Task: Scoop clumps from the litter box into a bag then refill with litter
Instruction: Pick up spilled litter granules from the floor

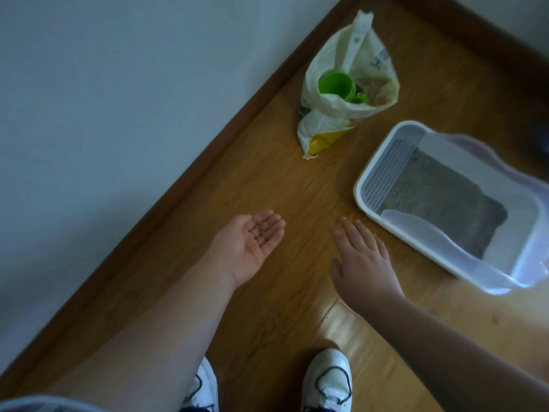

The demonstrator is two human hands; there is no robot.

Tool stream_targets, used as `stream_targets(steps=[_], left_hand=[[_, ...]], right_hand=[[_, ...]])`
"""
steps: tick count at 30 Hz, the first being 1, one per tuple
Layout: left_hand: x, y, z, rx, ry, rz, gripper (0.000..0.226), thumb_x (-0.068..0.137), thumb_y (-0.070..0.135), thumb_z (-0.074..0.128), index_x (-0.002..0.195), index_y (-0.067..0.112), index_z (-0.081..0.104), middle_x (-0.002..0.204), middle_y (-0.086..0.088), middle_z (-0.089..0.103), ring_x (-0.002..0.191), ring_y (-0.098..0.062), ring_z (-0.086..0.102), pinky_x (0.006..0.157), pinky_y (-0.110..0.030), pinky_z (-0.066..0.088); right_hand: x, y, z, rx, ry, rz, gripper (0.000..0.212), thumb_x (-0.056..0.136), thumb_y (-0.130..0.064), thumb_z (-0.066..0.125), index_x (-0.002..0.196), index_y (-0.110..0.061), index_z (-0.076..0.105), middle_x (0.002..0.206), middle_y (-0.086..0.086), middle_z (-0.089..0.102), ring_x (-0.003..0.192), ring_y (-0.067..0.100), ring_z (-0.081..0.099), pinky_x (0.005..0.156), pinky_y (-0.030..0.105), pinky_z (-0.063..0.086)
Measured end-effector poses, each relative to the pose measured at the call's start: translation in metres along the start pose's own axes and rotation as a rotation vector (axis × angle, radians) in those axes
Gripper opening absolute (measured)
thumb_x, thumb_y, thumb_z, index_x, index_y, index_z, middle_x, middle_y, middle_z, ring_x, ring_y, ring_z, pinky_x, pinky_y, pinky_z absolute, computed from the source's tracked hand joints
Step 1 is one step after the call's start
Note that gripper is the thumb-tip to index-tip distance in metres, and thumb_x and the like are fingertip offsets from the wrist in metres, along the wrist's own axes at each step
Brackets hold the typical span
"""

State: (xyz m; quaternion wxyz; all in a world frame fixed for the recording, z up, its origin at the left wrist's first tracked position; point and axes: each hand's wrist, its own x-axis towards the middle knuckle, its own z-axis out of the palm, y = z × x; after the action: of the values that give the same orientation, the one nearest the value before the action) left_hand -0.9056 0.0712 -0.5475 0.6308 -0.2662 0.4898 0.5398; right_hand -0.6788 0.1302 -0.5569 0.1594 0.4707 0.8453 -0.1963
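seemingly near the end: the litter box (361, 185) at right holds level litter (445, 200), the scoop (356, 40) sits in the far bag (323, 105), the left hand (252, 242) cups stray grains (261, 230) on relaxed, straight fingers, the right hand (364, 257) is flat with fingers straight.

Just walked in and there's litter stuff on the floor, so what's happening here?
A person's left hand lies palm up with a few litter grains on it, while the right hand reaches flat over the wooden floor, seemingly gathering strays. The litter box holds grey litter; a green cup and white scoop stand in the open bag.
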Motion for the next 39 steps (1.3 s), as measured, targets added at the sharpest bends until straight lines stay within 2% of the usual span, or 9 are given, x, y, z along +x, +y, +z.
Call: stream_targets(steps=[5, 11, 16, 21, 25, 30, 34, 36, 39], left_hand=[[-0.135, 0.039, 0.041, -0.042, -0.013, 0.048, 0.037, 0.106, 0.02, 0.04, 0.12, -0.005, 0.063, 0.113, -0.022, 0.071, 0.105, -0.033, 0.07, 0.096, -0.044, 0.055], [-0.364, 0.09, 0.116, -0.113, -0.09, 0.061, 0.038, 0.106, 0.022, 0.04, 0.122, -0.004, 0.063, 0.115, -0.021, 0.069, 0.109, -0.033, 0.069, 0.096, -0.043, 0.054], [-0.553, 0.128, 0.178, -0.127, -0.226, 0.093, 0.039, 0.107, 0.023, 0.037, 0.122, -0.004, 0.062, 0.112, -0.021, 0.069, 0.108, -0.033, 0.069, 0.097, -0.043, 0.055], [-0.682, 0.169, 0.213, -0.148, -0.37, 0.172, 0.04, 0.105, 0.023, 0.038, 0.113, -0.006, 0.065, 0.108, -0.023, 0.07, 0.099, -0.033, 0.072, 0.088, -0.043, 0.059], [-0.748, 0.191, 0.205, -0.148, -0.412, 0.242, 0.038, 0.104, 0.019, 0.038, 0.112, -0.007, 0.065, 0.106, -0.024, 0.07, 0.095, -0.034, 0.072, 0.085, -0.047, 0.059], [-0.805, 0.203, 0.161, -0.248, -0.324, 0.386, 0.037, 0.103, 0.015, 0.037, 0.114, -0.01, 0.062, 0.1, -0.024, 0.071, 0.085, -0.035, 0.074, 0.081, -0.049, 0.059], [-0.833, 0.189, 0.11, -0.435, -0.24, 0.531, 0.036, 0.103, 0.013, 0.038, 0.115, -0.01, 0.062, 0.106, -0.025, 0.07, 0.092, -0.036, 0.073, 0.083, -0.047, 0.06], [-0.848, 0.172, 0.085, -0.561, -0.195, 0.612, 0.036, 0.103, 0.014, 0.038, 0.114, -0.009, 0.063, 0.108, -0.025, 0.07, 0.094, -0.036, 0.073, 0.083, -0.047, 0.06], [-0.869, 0.131, 0.052, -0.74, -0.096, 0.746, 0.037, 0.103, 0.014, 0.036, 0.114, -0.008, 0.064, 0.11, -0.024, 0.07, 0.094, -0.034, 0.073, 0.082, -0.045, 0.06]], right_hand=[[-0.055, -0.046, -0.109, 0.078, -0.011, 0.024, 0.063, 0.1, -0.035, 0.042, 0.157, -0.026, 0.017, 0.166, 0.0, 0.011, 0.153, 0.02, -0.001, 0.123, 0.042, 0.007], [-0.163, -0.133, -0.314, 0.153, -0.009, -0.002, 0.06, 0.102, -0.038, 0.037, 0.157, -0.025, 0.017, 0.167, -0.001, 0.008, 0.153, 0.018, -0.006, 0.123, 0.04, 0.005], [-0.257, -0.189, -0.488, 0.171, 0.088, -0.057, 0.062, 0.1, -0.032, 0.043, 0.157, -0.028, 0.017, 0.166, -0.003, 0.014, 0.154, 0.019, -0.001, 0.122, 0.041, 0.006], [-0.326, -0.223, -0.606, 0.14, 0.237, -0.063, 0.061, 0.098, -0.027, 0.045, 0.155, -0.03, 0.023, 0.163, -0.008, 0.021, 0.153, 0.014, 0.004, 0.123, 0.038, 0.009], [-0.359, -0.241, -0.655, 0.125, 0.292, -0.079, 0.058, 0.1, -0.031, 0.039, 0.156, -0.029, 0.025, 0.163, -0.01, 0.02, 0.152, 0.014, 0.004, 0.124, 0.036, 0.01], [-0.374, -0.287, -0.675, 0.089, 0.287, -0.261, 0.058, 0.102, -0.038, 0.038, 0.157, -0.031, 0.021, 0.164, -0.011, 0.017, 0.152, 0.011, 0.001, 0.125, 0.037, 0.009], [-0.372, -0.337, -0.678, -0.008, 0.175, -0.523, 0.059, 0.104, -0.047, 0.03, 0.158, -0.036, 0.008, 0.166, -0.013, 0.003, 0.152, 0.011, -0.008, 0.118, 0.034, -0.005], [-0.372, -0.36, -0.673, -0.075, 0.141, -0.684, 0.06, 0.104, -0.05, 0.028, 0.158, -0.037, 0.006, 0.166, -0.012, 0.001, 0.153, 0.012, -0.009, 0.115, 0.032, -0.006], [-0.381, -0.387, -0.663, -0.16, 0.067, -0.917, 0.06, 0.104, -0.049, 0.028, 0.158, -0.036, 0.005, 0.167, -0.011, 0.0, 0.152, 0.013, -0.009, 0.12, 0.033, -0.002]])
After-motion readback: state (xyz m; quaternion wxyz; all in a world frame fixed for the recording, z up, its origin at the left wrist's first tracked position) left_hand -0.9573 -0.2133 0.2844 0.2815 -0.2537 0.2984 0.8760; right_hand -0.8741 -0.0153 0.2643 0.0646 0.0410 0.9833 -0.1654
